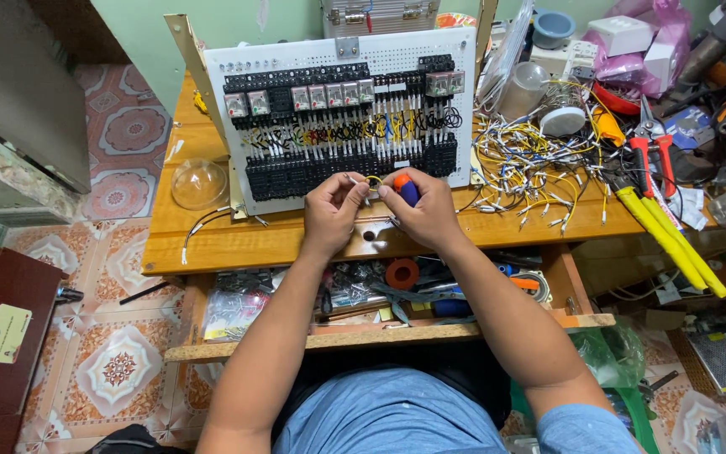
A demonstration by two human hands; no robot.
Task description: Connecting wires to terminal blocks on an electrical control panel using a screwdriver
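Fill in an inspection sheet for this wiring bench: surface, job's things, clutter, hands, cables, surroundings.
Surface: wooden table, lower shelf packed with parts.
Job's things: white perforated control panel propped up at a tilt, carrying relays and black terminal blocks; yellow wire end; orange-and-blue screwdriver.
Clutter: clear dome, red-handled pliers, yellow-handled cutter, plastic bags and boxes at the right.
Hands: left hand pinches the wire end; right hand grips the screwdriver.
Cables: loose heap of yellow and white wires right of the panel.
Surroundings: patterned floor tiles, green wall.
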